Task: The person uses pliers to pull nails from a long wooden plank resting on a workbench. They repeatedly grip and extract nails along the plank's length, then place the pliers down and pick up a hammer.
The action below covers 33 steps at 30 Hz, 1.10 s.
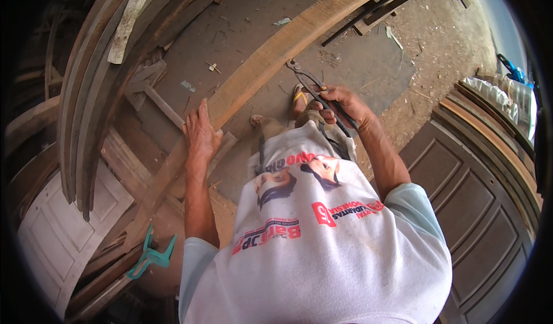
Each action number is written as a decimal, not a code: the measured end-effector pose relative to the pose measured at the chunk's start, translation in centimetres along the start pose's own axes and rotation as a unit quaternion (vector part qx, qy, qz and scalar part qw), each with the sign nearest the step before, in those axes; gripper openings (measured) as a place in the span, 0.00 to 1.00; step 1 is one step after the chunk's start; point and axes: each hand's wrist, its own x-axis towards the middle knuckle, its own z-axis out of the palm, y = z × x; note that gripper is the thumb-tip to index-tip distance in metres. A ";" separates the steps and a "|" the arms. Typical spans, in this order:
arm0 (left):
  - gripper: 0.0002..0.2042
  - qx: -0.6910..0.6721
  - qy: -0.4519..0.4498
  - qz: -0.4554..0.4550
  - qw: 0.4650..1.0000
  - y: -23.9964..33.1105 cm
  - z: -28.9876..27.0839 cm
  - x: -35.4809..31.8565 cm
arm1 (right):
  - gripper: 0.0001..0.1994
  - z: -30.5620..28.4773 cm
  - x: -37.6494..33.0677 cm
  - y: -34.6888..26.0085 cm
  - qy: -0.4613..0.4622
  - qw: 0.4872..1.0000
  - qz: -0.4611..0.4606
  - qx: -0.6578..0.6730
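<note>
Rough, pale-brown wood: the long plank (271,56) runs diagonally above the dirt floor. The left hand (200,132) lies flat and open on its edge; the right hand (343,106) is closed round dark metal pincers (315,90), jaws beside the plank. Bracing the plank firmly would steady the tool's bite. A teal clamp (151,256) sits near the plank's lower end.
</note>
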 end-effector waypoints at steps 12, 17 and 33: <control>0.52 0.007 0.003 -0.017 1.000 0.6 0.0 -0.3 | 0.17 1.8 0.6 2.6 0.047 0.996 -0.025 -0.077; 0.52 0.005 -0.001 -0.015 1.000 0.4 0.0 0.0 | 0.21 0.1 0.4 0.8 0.021 0.997 0.002 -0.078; 0.53 0.031 0.023 -0.009 0.999 0.5 0.6 -0.1 | 0.24 -3.0 0.7 -2.2 -0.105 0.993 0.043 -0.031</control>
